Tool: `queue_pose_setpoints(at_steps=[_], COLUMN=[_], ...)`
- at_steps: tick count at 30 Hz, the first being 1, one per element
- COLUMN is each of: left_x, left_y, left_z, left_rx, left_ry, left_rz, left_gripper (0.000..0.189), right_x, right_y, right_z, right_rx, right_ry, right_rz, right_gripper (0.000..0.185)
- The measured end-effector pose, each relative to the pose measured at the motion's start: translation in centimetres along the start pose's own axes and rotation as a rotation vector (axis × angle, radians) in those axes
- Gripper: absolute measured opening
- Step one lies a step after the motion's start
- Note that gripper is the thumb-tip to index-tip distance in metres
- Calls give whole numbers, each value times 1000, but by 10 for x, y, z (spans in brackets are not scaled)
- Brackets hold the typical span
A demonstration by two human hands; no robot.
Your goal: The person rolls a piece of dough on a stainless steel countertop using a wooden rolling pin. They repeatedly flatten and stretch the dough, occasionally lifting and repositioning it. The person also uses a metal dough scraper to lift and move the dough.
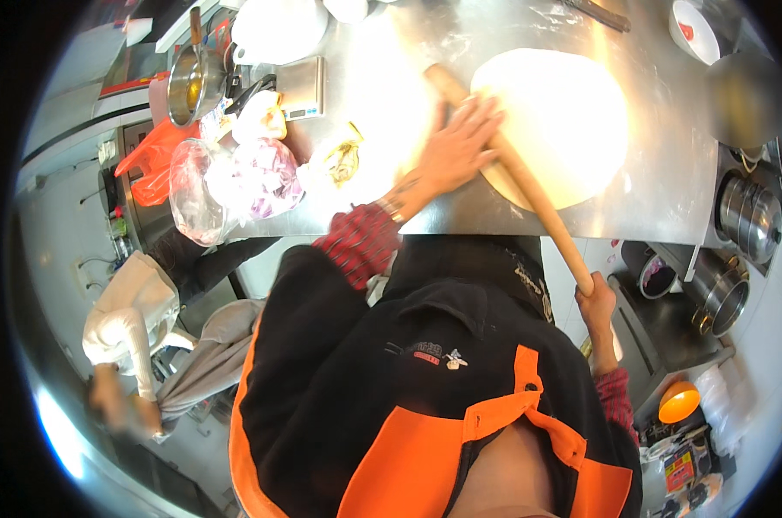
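A wide, round sheet of dough [572, 129] lies on the stainless-steel worktop [669, 168], very bright under the light. A long wooden rolling pin [536, 188] slants over its left side and reaches past the worktop's front edge toward my body. My left hand [459, 142] lies across the upper part of the pin, palm down with fingers spread; the fingertips reach over the dough's edge. At the near end, my right hand [597, 301] is closed around the pin, beyond the worktop's edge.
Along the left stand a digital scale [302, 87], chopped purple onion [271, 178] in clear plastic, a red plastic bag [152, 169] and a steel pot [187, 97]. A white bowl [698, 39] is at the far right, beyond a dark-handled tool [601, 14]. Another person [132, 317] is at left.
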State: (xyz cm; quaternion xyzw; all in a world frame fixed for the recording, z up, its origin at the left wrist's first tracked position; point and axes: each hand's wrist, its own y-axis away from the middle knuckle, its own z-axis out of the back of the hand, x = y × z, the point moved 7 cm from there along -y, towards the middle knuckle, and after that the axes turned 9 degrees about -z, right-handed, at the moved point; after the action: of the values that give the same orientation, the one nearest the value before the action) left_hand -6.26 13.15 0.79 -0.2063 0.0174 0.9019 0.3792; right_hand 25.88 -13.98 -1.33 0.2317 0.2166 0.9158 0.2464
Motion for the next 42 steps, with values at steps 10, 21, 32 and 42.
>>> queue_pose_setpoints(at_steps=[10, 21, 32, 42], left_x=[46, 59, -12, -42], left_y=[-135, 17, 7, 13], left_z=[26, 38, 7, -39], left_rx=[-190, 2, 122, -195], left_ry=[95, -145, -25, -272], left_rz=[-100, 68, 134, 574], left_gripper=[61, 54, 36, 56], right_x=[8, 12, -43, -75], right_y=[-13, -13, -58, -112], right_z=[15, 3, 85, 148], right_rx=[-153, 46, -127, -405], right_ry=[3, 94, 111, 277], right_rz=[14, -70, 225, 363], right_gripper=[18, 21, 17, 46])
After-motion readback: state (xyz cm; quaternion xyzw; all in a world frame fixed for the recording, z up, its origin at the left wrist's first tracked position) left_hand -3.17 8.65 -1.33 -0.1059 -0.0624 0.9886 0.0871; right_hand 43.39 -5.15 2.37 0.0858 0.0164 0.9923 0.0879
